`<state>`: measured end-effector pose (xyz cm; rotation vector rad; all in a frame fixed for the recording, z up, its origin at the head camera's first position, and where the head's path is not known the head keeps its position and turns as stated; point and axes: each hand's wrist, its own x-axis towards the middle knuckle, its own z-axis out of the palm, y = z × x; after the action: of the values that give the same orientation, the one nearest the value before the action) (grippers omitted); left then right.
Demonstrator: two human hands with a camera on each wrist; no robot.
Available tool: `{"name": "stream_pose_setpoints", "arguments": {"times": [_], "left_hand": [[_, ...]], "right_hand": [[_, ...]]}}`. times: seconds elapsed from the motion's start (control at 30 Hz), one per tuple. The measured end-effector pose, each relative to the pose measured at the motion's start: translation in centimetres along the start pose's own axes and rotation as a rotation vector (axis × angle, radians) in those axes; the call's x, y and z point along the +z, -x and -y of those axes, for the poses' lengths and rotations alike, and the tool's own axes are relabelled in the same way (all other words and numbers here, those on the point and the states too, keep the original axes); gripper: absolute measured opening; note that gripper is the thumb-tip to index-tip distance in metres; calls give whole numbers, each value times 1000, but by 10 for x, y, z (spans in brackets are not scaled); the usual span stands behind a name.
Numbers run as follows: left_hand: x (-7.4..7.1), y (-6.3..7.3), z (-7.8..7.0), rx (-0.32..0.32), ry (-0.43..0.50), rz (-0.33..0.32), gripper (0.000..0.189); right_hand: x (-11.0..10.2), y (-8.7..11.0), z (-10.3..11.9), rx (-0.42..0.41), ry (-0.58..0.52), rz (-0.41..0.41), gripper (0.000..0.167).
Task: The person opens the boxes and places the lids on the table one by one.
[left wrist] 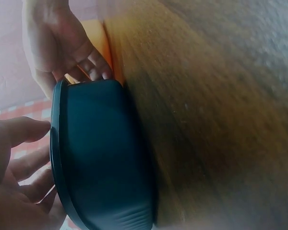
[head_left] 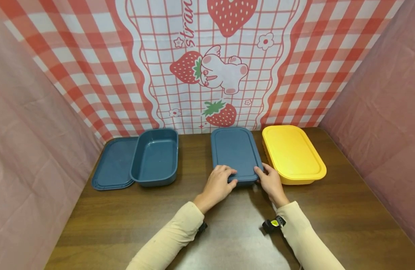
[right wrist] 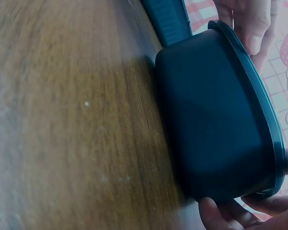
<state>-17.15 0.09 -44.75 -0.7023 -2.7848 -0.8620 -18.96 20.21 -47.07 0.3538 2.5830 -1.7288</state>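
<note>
A blue lidded food container stands in the middle of the table, its lid seated on top. My left hand rests on the near left part of the lid, fingertips on its surface and thumb at the front rim. At the near right corner, my right hand has its thumb on the lid and its other fingers round the side below the rim. In the right wrist view, those fingers touch the container's wall.
To the left stands an uncovered blue container with nothing inside, overlapping a loose blue lid. A yellow lidded container sits close on the right. Behind the wooden table hangs a strawberry-print cloth.
</note>
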Motion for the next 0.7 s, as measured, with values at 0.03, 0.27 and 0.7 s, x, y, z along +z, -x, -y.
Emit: {"name": "stream_pose_setpoints", "arguments": {"times": [0.03,0.27,0.7], "left_hand": [[0,0,0,10,-17,-3,27],[4,1,-2,66,-108,-31,22],[6,-1,-5,203,-309,-57,21]], "right_hand": [[0,0,0,1,-2,0,55],[-1,0,-2,1,-13,3,55],[0,-1,-2,-4,-25,4,55]]}}
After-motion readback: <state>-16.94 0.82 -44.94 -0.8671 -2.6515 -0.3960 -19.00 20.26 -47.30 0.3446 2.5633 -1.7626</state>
